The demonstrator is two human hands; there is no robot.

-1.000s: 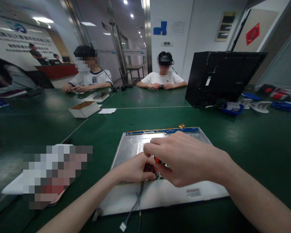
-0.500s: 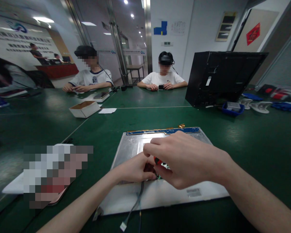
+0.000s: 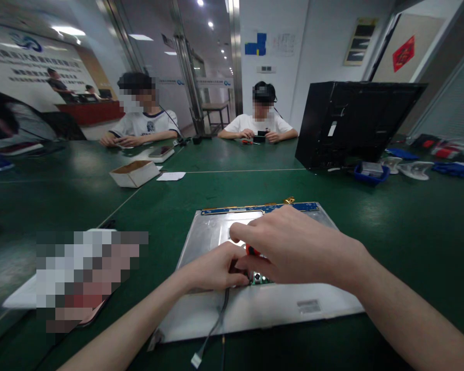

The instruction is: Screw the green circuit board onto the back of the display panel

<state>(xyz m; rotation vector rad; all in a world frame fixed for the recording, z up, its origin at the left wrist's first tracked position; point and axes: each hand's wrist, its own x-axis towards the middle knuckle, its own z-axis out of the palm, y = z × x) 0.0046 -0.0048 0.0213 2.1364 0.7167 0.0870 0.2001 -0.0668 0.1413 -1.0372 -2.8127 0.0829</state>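
Observation:
A flat silvery panel (image 3: 209,232) lies on the green table, with a blue circuit strip (image 3: 305,207) along its far edge. Over its middle, my right hand (image 3: 294,247) has its fingers wrapped round a red-handled tool (image 3: 251,250), most of which is hidden. My left hand (image 3: 216,268) is closed beside it, fingertips at a small green circuit board (image 3: 261,278); what they pinch, if anything, is hidden. A grey cable with a white connector (image 3: 196,359) hangs from the board over the panel's near edge.
A white box (image 3: 135,174) and a paper (image 3: 171,176) lie farther back. Blurred-out items (image 3: 96,273) sit at left. A black monitor-like casing (image 3: 355,123) and a blue tray (image 3: 371,173) stand back right. Two people sit across the table.
My right hand has shifted slightly, its thumb now nearer my left fingertips, and more of the green board shows. A person across the table now has a red item at one hand.

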